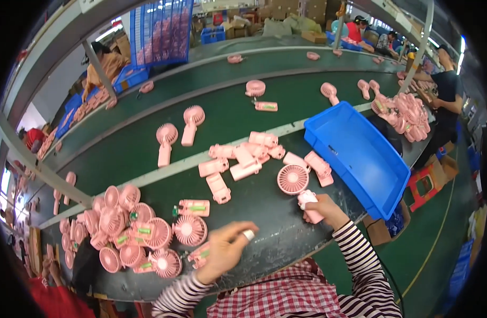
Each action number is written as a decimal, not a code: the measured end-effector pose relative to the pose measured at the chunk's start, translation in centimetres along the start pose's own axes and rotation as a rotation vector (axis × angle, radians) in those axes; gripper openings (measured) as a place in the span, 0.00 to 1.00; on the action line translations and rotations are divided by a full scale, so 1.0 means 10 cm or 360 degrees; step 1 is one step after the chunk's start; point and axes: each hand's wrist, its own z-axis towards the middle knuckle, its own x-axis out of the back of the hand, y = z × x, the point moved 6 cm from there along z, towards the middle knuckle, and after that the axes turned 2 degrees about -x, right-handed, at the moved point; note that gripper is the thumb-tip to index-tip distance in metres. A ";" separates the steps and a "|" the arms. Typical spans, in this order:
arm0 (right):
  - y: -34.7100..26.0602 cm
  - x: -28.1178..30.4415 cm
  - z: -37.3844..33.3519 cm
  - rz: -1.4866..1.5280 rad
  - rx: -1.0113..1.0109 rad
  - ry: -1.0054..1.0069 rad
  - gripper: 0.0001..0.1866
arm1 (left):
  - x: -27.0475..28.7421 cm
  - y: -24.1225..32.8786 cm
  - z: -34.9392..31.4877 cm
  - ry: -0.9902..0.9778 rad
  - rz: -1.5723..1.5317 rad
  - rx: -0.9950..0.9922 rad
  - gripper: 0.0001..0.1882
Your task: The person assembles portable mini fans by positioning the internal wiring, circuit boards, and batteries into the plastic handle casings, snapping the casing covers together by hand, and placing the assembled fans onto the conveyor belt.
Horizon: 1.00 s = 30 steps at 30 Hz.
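My right hand [328, 210] is closed round the handle of a pink hand-held fan [293, 180], its round grille tilted up and to the left over the bench. White covering shows at the fingertips of this hand. My left hand [226, 250] hovers over the near bench edge, fingers apart and nothing in them; one fingertip wears a white cover. Beside its wrist lies an open pink fan handle [199, 255], partly hidden by the hand. Pink handle shells [246, 159] lie in a loose group beyond my hands. To the left is a heap of pink fans [129, 228], some with green parts showing.
A blue plastic bin [360, 159] stands tilted at the right bench edge. Beyond a metal rail, a green conveyor belt [222, 116] carries scattered fans. Another fan pile [405, 114] lies far right, near a co-worker [446, 85]. A cardboard box [379, 230] sits below the bench.
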 end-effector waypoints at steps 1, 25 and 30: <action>-0.05 0.12 0.06 -0.0190 0.0062 0.0169 0.15 | -0.16 -0.30 -0.02 0.0078 -0.0309 0.0116 0.08; -2.70 -0.13 3.74 -0.1839 0.0769 0.1127 0.13 | -0.53 -1.30 0.02 -0.0128 -0.0401 0.0129 0.11; -2.81 -0.04 3.28 0.0082 0.0551 0.0427 0.04 | -0.43 -1.11 0.19 -0.0053 -0.0175 0.0003 0.08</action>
